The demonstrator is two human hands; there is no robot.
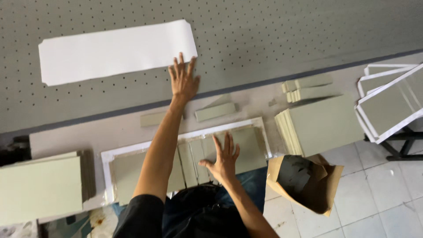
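One white paper sheet (116,52) on the perforated bench (273,31), left hand (183,81) open, fingertips at its lower right corner, right hand (223,157) flat and open on greenish boards (211,154) in one white tray (185,136), three board stacks (324,123) along the bench's near edge, bare bench right of the sheet.

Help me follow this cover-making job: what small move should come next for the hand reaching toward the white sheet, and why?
Probably pull the white sheet back toward the boards. The left hand lies open, fingers spread, at the sheet's near right corner, out on the perforated table. The right hand lies flat on the grey boards, which rest on another white sheet.
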